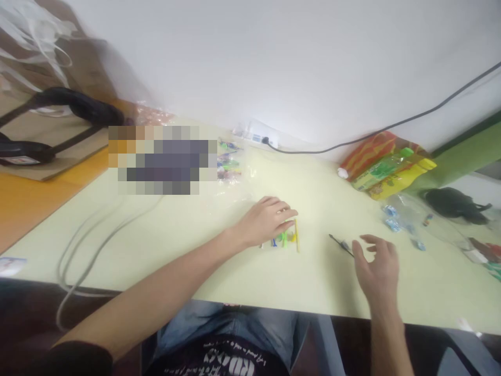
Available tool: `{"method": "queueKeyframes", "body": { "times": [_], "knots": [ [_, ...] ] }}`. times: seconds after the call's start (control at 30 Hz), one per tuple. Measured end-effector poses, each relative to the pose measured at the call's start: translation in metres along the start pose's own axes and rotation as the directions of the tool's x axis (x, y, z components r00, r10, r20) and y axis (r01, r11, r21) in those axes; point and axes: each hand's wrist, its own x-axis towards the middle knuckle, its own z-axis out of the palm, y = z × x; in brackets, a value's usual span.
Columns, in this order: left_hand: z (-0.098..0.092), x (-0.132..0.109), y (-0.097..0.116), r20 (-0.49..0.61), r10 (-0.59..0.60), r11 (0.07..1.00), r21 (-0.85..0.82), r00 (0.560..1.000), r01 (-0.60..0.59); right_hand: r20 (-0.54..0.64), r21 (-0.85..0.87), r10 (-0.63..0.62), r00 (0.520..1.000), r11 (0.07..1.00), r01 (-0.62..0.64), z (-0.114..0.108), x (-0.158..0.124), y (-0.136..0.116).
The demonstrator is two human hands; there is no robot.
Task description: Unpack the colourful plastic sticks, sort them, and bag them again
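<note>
My left hand (270, 222) hovers palm down, fingers spread, over a row of small plastic pieces near the table's middle. Beside its fingertips stands a thin yellow stick (297, 236); a green piece (284, 239) and a blue piece (274, 242) show under the palm, partly covered. To the right, my right hand (378, 266) has its thumb and fingers apart and curved. A thin dark stick-like piece (340, 243) lies by its thumb, one end meeting the thumb's edge; whether they touch is unclear.
Clear plastic packs with coloured pieces (230, 162) lie behind my left hand. A yellow-green snack bag (403, 177), blue wrappers (392, 222) and a black item (456, 204) are at the right. A dark cable (321, 152) runs along the wall; pale cables (94, 256) hang at the left.
</note>
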Motion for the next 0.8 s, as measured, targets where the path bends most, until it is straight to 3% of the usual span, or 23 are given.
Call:
{"method": "queueKeyframes", "body": {
  "times": [0.1,0.17,0.23,0.33,0.47,0.63,0.8],
  "knots": [
    [0.001,0.001,0.011,-0.031,0.067,0.998,0.02,0.997,-0.066,0.185,-0.14,-0.047,0.982,0.987,0.074,0.003,0.008,0.034],
    [0.002,0.002,0.018,-0.043,0.1,0.995,0.021,0.994,-0.099,0.286,-0.082,-0.099,0.953,0.988,0.127,0.009,0.006,0.044],
    [0.004,0.002,0.025,-0.039,0.116,0.993,0.013,0.992,-0.116,0.302,0.001,-0.131,0.944,0.991,0.137,0.014,0.001,0.042],
    [0.008,0.001,0.031,-0.022,0.136,0.991,0.005,0.99,-0.136,0.281,0.076,-0.05,0.958,0.997,0.03,0.016,-0.006,0.021],
    [0.012,-0.001,0.037,-0.016,0.149,0.989,0.003,0.989,-0.149,0.236,0.178,0.078,0.969,0.976,-0.122,0.01,-0.019,-0.031],
    [0.012,-0.001,0.043,-0.048,0.164,0.986,-0.022,0.985,-0.165,0.144,0.315,-0.059,0.988,0.949,0.011,0.009,-0.045,-0.091],
    [0.013,-0.001,0.043,-0.171,0.109,0.981,-0.14,0.979,-0.134,0.032,0.272,-0.11,0.993,0.957,0.098,0.019,-0.061,-0.108]
  ]
}}
